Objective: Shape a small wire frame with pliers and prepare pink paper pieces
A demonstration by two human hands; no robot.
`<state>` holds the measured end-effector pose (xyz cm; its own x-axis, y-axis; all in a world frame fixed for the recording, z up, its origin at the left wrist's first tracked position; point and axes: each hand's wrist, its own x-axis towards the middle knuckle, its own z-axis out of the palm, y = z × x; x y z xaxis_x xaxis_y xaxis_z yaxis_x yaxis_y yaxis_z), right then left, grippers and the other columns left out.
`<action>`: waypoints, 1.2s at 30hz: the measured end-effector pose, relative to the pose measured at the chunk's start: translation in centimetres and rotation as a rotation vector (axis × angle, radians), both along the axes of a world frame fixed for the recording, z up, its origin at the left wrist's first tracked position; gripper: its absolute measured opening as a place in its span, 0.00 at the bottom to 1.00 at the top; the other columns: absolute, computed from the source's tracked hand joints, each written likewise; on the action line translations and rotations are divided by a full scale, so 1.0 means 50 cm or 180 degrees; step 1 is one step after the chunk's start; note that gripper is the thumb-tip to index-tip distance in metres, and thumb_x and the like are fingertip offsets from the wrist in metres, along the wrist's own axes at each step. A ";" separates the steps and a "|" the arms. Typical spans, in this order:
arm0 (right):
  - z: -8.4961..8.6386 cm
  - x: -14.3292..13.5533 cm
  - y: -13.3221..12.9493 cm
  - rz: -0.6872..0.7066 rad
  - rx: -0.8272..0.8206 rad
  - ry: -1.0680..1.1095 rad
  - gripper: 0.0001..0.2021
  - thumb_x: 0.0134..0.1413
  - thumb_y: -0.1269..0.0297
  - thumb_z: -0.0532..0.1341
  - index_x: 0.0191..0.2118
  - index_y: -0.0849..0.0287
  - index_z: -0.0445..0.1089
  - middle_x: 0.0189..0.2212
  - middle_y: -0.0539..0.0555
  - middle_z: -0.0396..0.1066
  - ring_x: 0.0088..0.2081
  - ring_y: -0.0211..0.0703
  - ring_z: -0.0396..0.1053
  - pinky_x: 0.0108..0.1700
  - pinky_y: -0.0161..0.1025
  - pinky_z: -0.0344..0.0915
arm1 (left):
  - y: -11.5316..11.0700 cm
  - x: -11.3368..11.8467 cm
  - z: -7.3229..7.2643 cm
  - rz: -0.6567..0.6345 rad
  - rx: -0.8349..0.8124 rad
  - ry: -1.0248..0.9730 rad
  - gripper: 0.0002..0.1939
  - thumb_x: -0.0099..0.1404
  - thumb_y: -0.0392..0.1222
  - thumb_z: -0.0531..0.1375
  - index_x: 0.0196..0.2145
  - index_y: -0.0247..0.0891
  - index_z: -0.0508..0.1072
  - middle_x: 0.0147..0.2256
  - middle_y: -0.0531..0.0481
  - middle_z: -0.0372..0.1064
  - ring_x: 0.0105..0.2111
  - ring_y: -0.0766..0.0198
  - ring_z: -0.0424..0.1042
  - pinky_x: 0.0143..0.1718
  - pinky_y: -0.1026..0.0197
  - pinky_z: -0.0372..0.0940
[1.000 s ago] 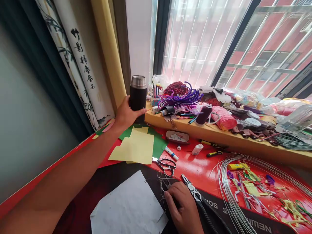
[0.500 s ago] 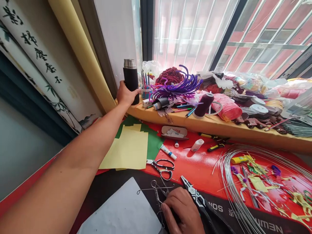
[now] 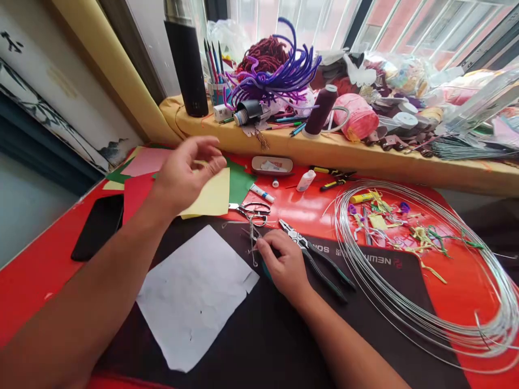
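My left hand (image 3: 188,173) is in the air over the yellow paper (image 3: 211,194), fingers apart and curved, holding nothing. On the sill beyond it stands a black thermos (image 3: 187,67), untouched. My right hand (image 3: 284,259) is closed at the dark mat's upper middle, around small pliers (image 3: 250,234) whose handles it mostly hides. A bent, twisted wire piece (image 3: 254,249) is at the pliers' jaws. Larger pliers (image 3: 314,254) with dark handles lie just right of that hand. A white paper sheet (image 3: 194,297) lies to its left, and scissors (image 3: 253,210) are just beyond it.
A big wire coil (image 3: 357,270) lies at the right around coloured scraps. A black phone (image 3: 97,227) rests at the left. Purple stems (image 3: 279,81) and a thread spool (image 3: 322,111) crowd the sill. A glue bottle (image 3: 305,180) stands below the sill.
My left hand has let go of the thermos and come back toward me over the papers. The thermos stays on the sill. The view has tilted down, showing more of the mat.
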<state>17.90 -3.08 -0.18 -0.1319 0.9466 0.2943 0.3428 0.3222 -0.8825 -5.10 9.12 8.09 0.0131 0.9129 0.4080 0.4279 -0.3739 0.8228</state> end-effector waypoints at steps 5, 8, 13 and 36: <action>-0.004 0.007 -0.002 -0.0121 -0.0049 0.0301 0.16 0.67 0.57 0.59 0.28 0.55 0.73 0.28 0.52 0.74 0.33 0.45 0.71 0.41 0.41 0.66 | -0.132 0.062 -0.064 -0.0586 -0.1338 -0.0677 0.33 0.58 0.63 0.69 0.53 0.37 0.75 0.49 0.40 0.75 0.47 0.51 0.75 0.49 0.51 0.70; -0.008 0.012 -0.001 -0.0192 -0.0045 0.0338 0.16 0.67 0.56 0.58 0.29 0.55 0.74 0.29 0.52 0.74 0.34 0.45 0.70 0.42 0.41 0.66 | -0.161 0.089 -0.087 -0.0723 -0.1796 -0.1834 0.31 0.60 0.64 0.68 0.49 0.36 0.76 0.45 0.39 0.75 0.41 0.56 0.76 0.42 0.55 0.71; -0.018 0.013 0.000 -0.0047 0.0151 0.0137 0.16 0.66 0.58 0.59 0.27 0.56 0.72 0.27 0.51 0.73 0.32 0.44 0.69 0.39 0.40 0.64 | -0.200 0.123 -0.125 -0.1130 -0.1973 -0.1860 0.23 0.55 0.55 0.74 0.40 0.34 0.82 0.30 0.48 0.74 0.26 0.66 0.70 0.29 0.64 0.65; -0.015 0.016 0.008 0.0332 -0.0080 0.0006 0.14 0.66 0.57 0.60 0.29 0.56 0.74 0.29 0.53 0.74 0.34 0.46 0.70 0.40 0.41 0.64 | -0.196 0.109 -0.165 -0.0844 -0.2044 -0.2622 0.22 0.58 0.56 0.72 0.39 0.32 0.82 0.30 0.46 0.76 0.28 0.65 0.71 0.27 0.64 0.63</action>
<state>18.72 -2.68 -0.94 -0.2295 0.9348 0.2711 0.3068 0.3338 -0.8913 0.35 -0.66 -0.19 0.1822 0.9679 -0.1729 -0.3785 0.2313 0.8962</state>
